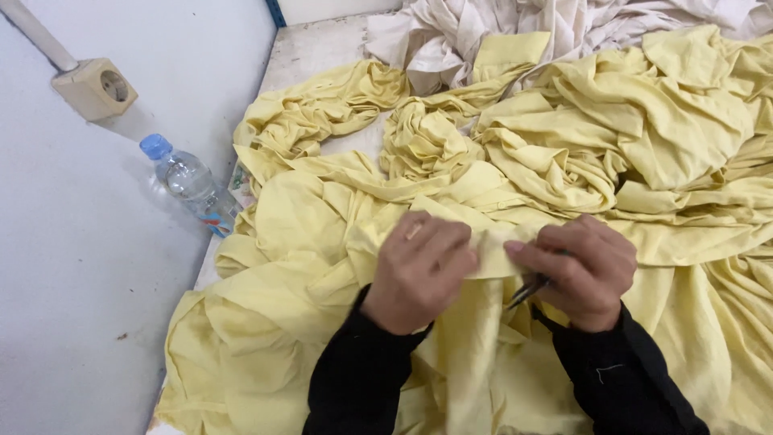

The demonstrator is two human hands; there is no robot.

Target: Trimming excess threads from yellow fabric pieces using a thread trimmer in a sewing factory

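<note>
Leftmost, wall socket (97,87): beige, square, fixed to the pale wall at the end of a slanting conduit.
Water bottle (192,184): clear plastic, blue cap, colourful label band low on its body; it leans between wall and cloth.
Yellow cloth (499,161): crumpled pale-yellow garments heaped over the table, beige cloth (483,32) beyond them.
Left hand (419,272): black sleeve, knuckles up, fingers curled and pinching a flat strip of the yellow cloth.
Right hand (588,270): black sleeve, closed around small metal snips (527,292), thumb pressing the same strip, close beside the left hand.
</note>
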